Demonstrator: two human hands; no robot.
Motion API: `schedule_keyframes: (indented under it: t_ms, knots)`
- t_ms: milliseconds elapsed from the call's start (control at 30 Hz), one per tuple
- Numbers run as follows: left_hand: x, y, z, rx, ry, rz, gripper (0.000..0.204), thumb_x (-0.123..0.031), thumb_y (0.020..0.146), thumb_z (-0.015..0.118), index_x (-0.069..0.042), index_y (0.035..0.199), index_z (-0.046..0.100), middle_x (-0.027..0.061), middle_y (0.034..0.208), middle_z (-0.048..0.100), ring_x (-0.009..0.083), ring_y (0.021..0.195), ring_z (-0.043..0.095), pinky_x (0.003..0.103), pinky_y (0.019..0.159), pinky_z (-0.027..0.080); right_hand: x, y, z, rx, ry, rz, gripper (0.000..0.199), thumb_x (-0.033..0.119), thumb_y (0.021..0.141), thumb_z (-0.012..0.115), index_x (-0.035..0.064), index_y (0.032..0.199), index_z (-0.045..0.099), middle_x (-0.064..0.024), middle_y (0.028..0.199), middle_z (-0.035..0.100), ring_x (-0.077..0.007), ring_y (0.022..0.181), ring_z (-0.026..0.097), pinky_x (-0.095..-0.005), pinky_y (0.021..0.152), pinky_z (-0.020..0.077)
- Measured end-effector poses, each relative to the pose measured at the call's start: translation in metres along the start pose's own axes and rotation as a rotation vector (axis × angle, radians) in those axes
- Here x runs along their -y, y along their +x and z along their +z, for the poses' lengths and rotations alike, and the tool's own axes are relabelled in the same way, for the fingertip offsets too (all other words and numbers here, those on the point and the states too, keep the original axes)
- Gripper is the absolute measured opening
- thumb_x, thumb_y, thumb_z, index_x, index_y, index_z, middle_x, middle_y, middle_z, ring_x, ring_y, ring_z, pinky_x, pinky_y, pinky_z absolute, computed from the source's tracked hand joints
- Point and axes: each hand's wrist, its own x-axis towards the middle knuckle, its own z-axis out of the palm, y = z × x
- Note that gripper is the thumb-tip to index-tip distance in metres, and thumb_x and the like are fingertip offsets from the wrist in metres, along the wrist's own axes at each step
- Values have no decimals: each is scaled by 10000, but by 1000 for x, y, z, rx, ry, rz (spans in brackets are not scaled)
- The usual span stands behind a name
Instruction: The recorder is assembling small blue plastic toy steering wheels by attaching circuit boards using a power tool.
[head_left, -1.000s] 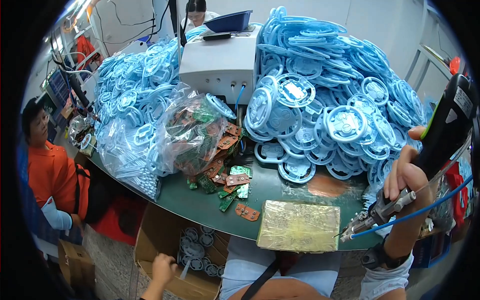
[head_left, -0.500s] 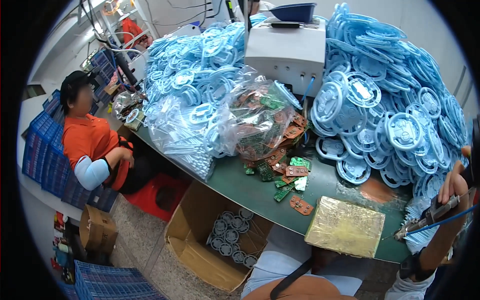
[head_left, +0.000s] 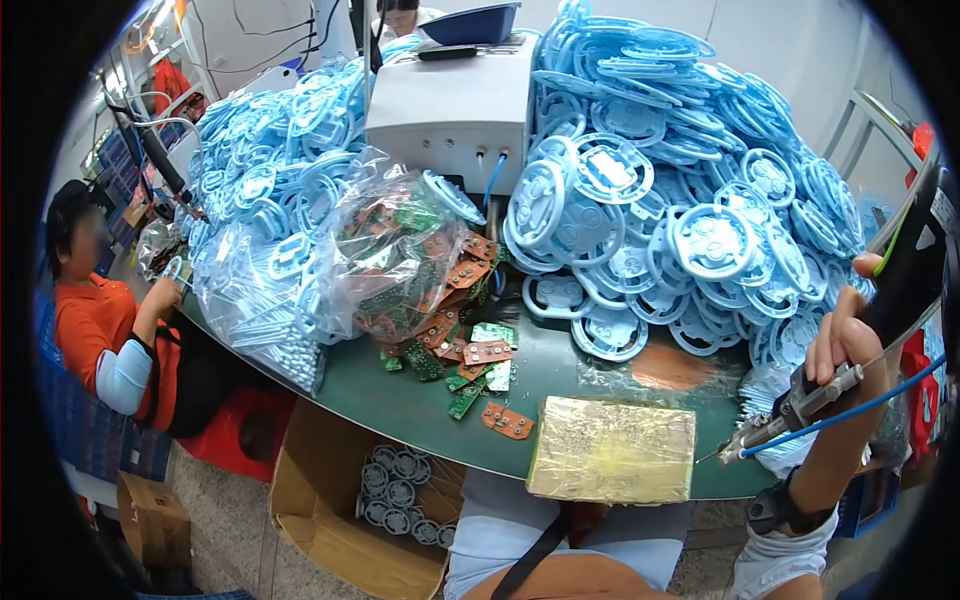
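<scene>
At the right edge my right hand (head_left: 845, 345) is closed around a powered screwdriver (head_left: 800, 405) with a black body, a metal nose and a blue hose. Its thin tip points down and left, just right of a block (head_left: 612, 450) wrapped in yellowish clear film at the table's front edge. Nothing is between the tip and the table. A dark band circles my right wrist. My left hand does not show. Left of the block lie loose orange-brown and green circuit boards (head_left: 487, 352), spilling from a clear plastic bag (head_left: 385, 255).
Piles of light-blue plastic wheel-shaped parts (head_left: 715, 243) cover the back of the green table (head_left: 420, 425). Between them stands a grey-white machine (head_left: 450, 110). A bag of white sticks (head_left: 260, 315) lies left. Below is a cardboard box (head_left: 320, 530); a person in orange (head_left: 95, 325) sits far left.
My view has swung right, so the table's things appear farther left. My right hand still holds the screwdriver. The seated person's arm is now raised toward the table.
</scene>
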Motion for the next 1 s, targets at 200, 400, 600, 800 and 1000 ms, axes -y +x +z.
schedule_keyframes:
  t_ms: [200,400,600,800,1000]
  knots:
    - [-33,4,-14,28,-60,20,334,-360,891,590,-62,842,732,107,781,703,200,681,662,351,678,526,-1,-2,5,-47,-21,7,589,98,786,598,-97,1283,351,-28,567,404,-118,404,481,-237,385,424]
    - [-65,-11,-36,39,-128,12,343,-360,900,581,-60,829,732,94,772,703,184,675,659,339,674,524,-2,0,7,-47,-37,17,575,98,783,588,-100,1271,356,-25,564,399,-117,404,480,-241,389,428]
    - [-104,-29,-75,28,-183,5,354,-361,909,572,-59,816,731,80,763,704,167,670,655,327,670,523,-2,7,8,-49,-35,5,567,99,777,589,-104,1260,371,-28,568,408,-116,415,483,-237,406,434]
    - [-163,-42,-125,51,-202,30,365,-362,918,563,-58,803,730,66,753,704,150,664,652,314,666,521,-5,35,2,12,-49,3,544,128,779,634,-93,1239,444,-37,636,499,-119,503,549,-231,474,465]
    - [-317,-88,-229,-701,-449,516,156,-142,876,664,-20,782,687,45,745,668,105,625,604,265,570,480,-10,61,-10,-22,-246,-70,600,218,806,682,-79,1275,453,-69,779,577,-158,677,635,-266,598,523]
